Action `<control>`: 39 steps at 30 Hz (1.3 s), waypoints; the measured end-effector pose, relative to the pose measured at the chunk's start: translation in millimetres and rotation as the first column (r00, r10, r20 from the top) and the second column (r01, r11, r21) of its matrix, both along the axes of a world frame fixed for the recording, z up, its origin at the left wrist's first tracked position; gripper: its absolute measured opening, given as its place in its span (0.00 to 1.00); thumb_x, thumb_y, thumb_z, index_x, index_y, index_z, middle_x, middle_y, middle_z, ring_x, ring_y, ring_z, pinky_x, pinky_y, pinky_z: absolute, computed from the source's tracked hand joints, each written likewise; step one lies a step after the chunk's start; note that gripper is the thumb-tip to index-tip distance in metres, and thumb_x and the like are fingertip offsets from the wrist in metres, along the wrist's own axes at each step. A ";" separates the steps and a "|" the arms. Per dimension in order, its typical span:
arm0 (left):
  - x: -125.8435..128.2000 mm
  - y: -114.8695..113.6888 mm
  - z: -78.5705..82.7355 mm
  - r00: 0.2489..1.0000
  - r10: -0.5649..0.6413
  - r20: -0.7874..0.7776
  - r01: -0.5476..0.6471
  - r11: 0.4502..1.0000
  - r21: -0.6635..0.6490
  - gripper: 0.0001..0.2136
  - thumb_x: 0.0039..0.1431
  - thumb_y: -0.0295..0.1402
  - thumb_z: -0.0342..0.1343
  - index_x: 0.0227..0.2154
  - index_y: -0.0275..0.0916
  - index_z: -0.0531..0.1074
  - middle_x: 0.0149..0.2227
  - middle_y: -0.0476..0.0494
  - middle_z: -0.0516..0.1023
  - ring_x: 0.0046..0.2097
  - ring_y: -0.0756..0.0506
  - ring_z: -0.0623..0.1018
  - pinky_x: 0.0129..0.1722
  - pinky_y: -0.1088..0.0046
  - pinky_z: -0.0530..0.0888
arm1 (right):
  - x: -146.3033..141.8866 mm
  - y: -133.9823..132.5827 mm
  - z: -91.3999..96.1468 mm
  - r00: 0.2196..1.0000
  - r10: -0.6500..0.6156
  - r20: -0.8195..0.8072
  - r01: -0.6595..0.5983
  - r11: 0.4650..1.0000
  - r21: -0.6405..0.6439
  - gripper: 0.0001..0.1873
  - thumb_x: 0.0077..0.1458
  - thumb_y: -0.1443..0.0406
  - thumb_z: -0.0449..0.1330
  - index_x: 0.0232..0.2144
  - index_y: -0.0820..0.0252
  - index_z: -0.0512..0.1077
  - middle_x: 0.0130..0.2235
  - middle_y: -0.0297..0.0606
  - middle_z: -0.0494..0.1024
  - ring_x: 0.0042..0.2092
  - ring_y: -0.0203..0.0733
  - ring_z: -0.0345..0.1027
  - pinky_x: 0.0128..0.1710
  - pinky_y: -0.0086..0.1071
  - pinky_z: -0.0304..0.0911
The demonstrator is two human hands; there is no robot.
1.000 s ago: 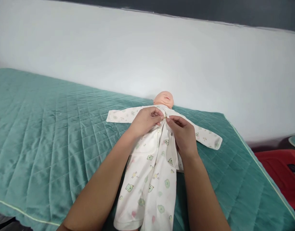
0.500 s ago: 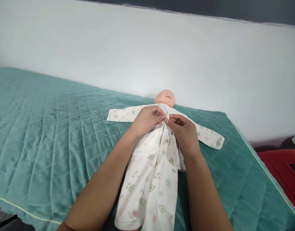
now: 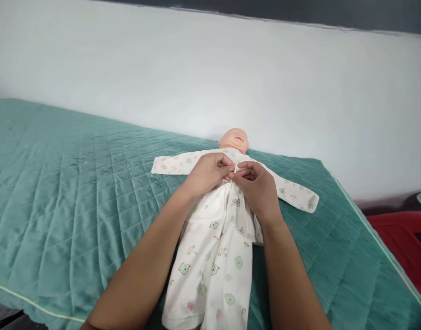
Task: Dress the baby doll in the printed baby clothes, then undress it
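Note:
A baby doll (image 3: 233,139) lies on its back, its head toward the wall. It wears a white baby shirt (image 3: 296,195) with small animal prints and matching baby pants (image 3: 227,275). Over the chest, my left hand (image 3: 210,173) pinches one front edge of the shirt. Fingertips of my right hand (image 3: 256,185) pinch the other edge, almost touching the left ones. A small button (image 3: 227,185) shows on the placket just below my fingers. Whatever lies right between the fingertips is mostly hidden. Both sleeves are spread out to the sides.
A green quilted cover (image 3: 76,197) spreads under the doll. Behind it rises a white wall (image 3: 162,68) with a dark band on top. Past the cover's right edge is a red plastic object (image 3: 399,238).
My right hand has shifted slightly left, closer to my left hand, with the shirt edge in its fingers. The doll lies as before.

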State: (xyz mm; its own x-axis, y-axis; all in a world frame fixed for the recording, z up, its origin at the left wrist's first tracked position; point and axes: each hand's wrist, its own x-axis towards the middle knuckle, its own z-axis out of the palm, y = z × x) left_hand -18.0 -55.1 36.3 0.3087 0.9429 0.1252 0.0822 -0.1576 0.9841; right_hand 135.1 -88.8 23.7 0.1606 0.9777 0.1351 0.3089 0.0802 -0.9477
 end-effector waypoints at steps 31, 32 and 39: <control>-24.7 -26.4 10.2 0.957 -0.135 -0.257 0.147 0.989 0.028 0.09 0.58 0.40 0.60 0.30 0.39 0.76 0.30 0.49 0.76 0.32 0.50 0.72 0.29 0.75 0.65 | 1.8 -37.3 34.8 0.729 0.144 0.670 -0.035 0.984 -0.174 0.17 0.60 0.57 0.56 0.21 0.55 0.59 0.24 0.35 0.71 0.24 0.38 0.56 0.25 0.34 0.47; -26.6 -26.2 10.2 0.948 -0.170 -0.268 0.182 0.983 0.020 0.10 0.57 0.41 0.61 0.31 0.39 0.77 0.30 0.49 0.76 0.31 0.50 0.72 0.29 0.75 0.65 | 2.2 -36.8 34.8 0.739 0.149 0.657 -0.051 0.985 -0.167 0.18 0.60 0.57 0.55 0.20 0.55 0.59 0.23 0.34 0.70 0.24 0.37 0.55 0.24 0.34 0.47; -31.4 -22.3 8.9 0.933 -0.195 -0.302 0.220 0.974 0.051 0.07 0.55 0.37 0.62 0.30 0.40 0.77 0.28 0.49 0.77 0.29 0.51 0.73 0.27 0.76 0.65 | 13.2 -29.4 30.5 0.878 0.230 0.419 -0.148 0.964 -0.221 0.21 0.58 0.53 0.59 0.18 0.56 0.64 0.20 0.32 0.70 0.22 0.35 0.57 0.22 0.31 0.49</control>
State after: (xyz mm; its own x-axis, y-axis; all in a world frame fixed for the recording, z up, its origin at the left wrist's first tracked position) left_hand -49.4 -77.4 45.2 0.5313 0.8439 0.0740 0.3217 -0.2818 0.9039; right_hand 148.3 -118.3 54.2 -0.0647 0.9975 -0.0294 0.6902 0.0234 -0.7233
